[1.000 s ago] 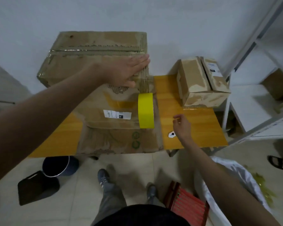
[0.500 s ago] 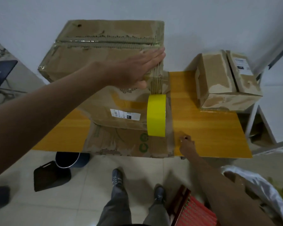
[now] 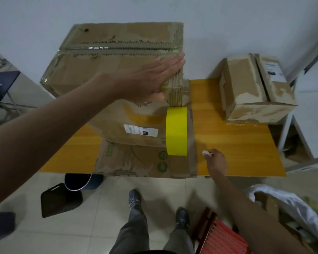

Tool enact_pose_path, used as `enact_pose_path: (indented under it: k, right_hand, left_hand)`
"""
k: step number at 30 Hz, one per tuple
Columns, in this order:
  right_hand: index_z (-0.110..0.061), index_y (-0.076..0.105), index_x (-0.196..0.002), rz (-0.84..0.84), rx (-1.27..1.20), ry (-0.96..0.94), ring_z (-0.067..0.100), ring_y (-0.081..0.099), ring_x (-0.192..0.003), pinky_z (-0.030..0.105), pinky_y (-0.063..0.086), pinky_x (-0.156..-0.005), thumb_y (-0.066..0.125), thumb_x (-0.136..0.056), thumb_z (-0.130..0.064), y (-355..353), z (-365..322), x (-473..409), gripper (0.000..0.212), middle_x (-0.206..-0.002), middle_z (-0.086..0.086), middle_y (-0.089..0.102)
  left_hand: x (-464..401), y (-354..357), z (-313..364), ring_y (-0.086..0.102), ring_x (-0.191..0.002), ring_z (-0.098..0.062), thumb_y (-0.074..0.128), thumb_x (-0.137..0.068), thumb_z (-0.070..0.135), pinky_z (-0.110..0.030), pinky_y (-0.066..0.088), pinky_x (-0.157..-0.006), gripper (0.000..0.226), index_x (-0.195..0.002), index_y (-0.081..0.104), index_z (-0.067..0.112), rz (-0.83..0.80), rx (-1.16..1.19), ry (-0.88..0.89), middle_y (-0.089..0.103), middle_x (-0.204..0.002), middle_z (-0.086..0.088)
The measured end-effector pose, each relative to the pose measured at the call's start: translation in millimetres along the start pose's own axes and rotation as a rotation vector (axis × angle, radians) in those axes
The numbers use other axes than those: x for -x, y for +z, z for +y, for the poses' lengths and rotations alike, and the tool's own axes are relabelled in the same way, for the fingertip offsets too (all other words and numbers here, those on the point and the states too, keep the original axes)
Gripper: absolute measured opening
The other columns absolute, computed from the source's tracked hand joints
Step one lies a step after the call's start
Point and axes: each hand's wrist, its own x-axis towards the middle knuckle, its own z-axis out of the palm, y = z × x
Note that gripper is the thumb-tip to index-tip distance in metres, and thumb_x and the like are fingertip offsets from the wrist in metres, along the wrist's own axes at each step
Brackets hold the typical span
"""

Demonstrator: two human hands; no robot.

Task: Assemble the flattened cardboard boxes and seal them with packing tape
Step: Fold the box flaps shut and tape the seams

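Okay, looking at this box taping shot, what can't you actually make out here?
Head view only:
- White object pinched by right hand: too small to identify.
- Label on large box: print blurred.
- Box's right edge: covered by left hand.
- Yellow tape roll: loose end not visible.

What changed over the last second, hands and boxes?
The right hand dropped to the small white thing on the yellow table and now pinches it, drawn back toward the table's near edge. The left hand stayed flat on the big box. The yellow tape roll, the flattened cardboard and the small box kept their places.
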Motion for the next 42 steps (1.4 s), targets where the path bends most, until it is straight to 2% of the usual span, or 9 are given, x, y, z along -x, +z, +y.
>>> enact_pose_path:
  k: [6,12,15,18,22,27,31,38,42]
  right_hand:
    - [-0.01,0.07,-0.109,0.291,-0.388,-0.396,0.025,0.066,-0.075,0.038,0.054,-0.062,0.06,-0.1,-0.026,-73.0,-87.2,38.5,0.022,-0.098,0.01,0.066]
    - [-0.014,0.066,-0.121,0.251,-0.53,-0.622,0.007,0.065,-0.073,0.017,0.052,-0.065,0.053,-0.103,-0.017,-124.7,-154.5,84.8,0.023,-0.1,0.001,0.068]
    - [-0.013,0.068,-0.116,0.238,-0.522,-0.738,0.009,0.068,-0.082,0.029,0.057,-0.075,0.054,-0.1,-0.01,-138.8,-173.4,105.1,0.021,-0.1,0.002,0.07]
    - [-0.013,0.069,-0.113,0.268,-0.446,-0.832,0.018,0.068,-0.095,0.044,0.056,-0.082,0.057,-0.098,-0.008,-145.9,-181.0,116.0,0.02,-0.108,0.004,0.069]
    - [-0.013,0.07,-0.11,0.344,-0.255,-0.936,0.006,0.061,-0.097,0.032,0.052,-0.079,0.062,-0.096,-0.006,-147.0,-185.9,120.7,0.018,-0.108,-0.001,0.068]
    - [-0.012,0.068,-0.101,0.347,-0.097,-1.041,-0.007,0.049,-0.086,0.007,0.036,-0.075,0.068,-0.091,-0.004,-143.7,-194.7,123.8,0.013,-0.097,-0.004,0.063]
    - [-0.012,0.065,-0.096,0.316,-0.012,-1.103,-0.006,0.045,-0.083,0.003,0.032,-0.074,0.069,-0.087,0.0,-141.8,-200.0,125.4,0.015,-0.094,-0.011,0.053]
    - [-0.01,0.065,-0.096,0.321,0.142,-1.118,0.012,0.053,-0.078,0.017,0.039,-0.067,0.072,-0.086,-0.006,-140.8,-213.5,134.3,0.013,-0.092,-0.001,0.056]
    - [-0.007,0.065,-0.097,0.257,0.231,-1.151,0.022,0.057,-0.083,0.036,0.05,-0.067,0.066,-0.089,-0.002,-140.1,-223.4,141.7,0.01,-0.096,0.004,0.056]
  left_hand:
    - [15.5,-5.5,8.9,-0.007,-0.154,-0.019,0.053,-0.09,0.039,-0.039,-0.005,-0.123,0.091,-0.16,0.002,0.011,0.006,-0.009,-0.035,-0.005,-0.167,-0.006]
    - [41.7,4.2,30.7,0.001,-0.154,-0.016,0.066,-0.093,0.021,-0.037,-0.003,-0.124,0.081,-0.159,0.019,0.015,0.249,0.039,-0.152,0.01,-0.167,-0.003]
    - [55.8,10.3,48.3,0.017,-0.152,-0.017,0.068,-0.091,0.015,-0.042,0.009,-0.126,0.07,-0.153,0.037,0.014,0.411,0.129,-0.267,0.03,-0.161,-0.004]
    - [69.1,25.9,79.3,0.05,-0.121,-0.019,0.062,-0.093,0.018,-0.042,0.043,-0.103,0.032,-0.125,0.057,0.014,0.7,0.307,-0.463,0.058,-0.125,-0.004]
    - [76.0,53.1,131.7,0.046,-0.092,-0.004,0.062,-0.089,0.037,-0.011,0.037,-0.081,0.024,-0.101,0.049,0.02,0.922,0.641,-0.71,0.047,-0.104,0.004]
    - [66.0,71.6,155.7,0.056,-0.104,-0.01,0.074,-0.08,0.055,-0.024,0.047,-0.08,0.062,-0.123,0.038,0.028,0.708,1.106,-0.961,0.054,-0.117,0.005]
    - [64.5,75.1,153.9,0.068,-0.094,-0.012,0.08,-0.081,0.041,-0.041,0.058,-0.086,0.071,-0.137,0.04,0.026,0.627,1.443,-0.982,0.066,-0.099,0.008]
    - [69.6,69.2,158.7,0.07,-0.097,-0.016,0.08,-0.084,0.024,-0.044,0.058,-0.087,0.061,-0.136,0.05,0.018,0.659,1.455,-0.934,0.073,-0.105,0.001]
    - [72.4,62.0,160.8,0.071,-0.096,-0.016,0.076,-0.088,0.022,-0.033,0.058,-0.081,0.054,-0.137,0.053,0.015,0.647,1.488,-0.878,0.073,-0.108,-0.003]
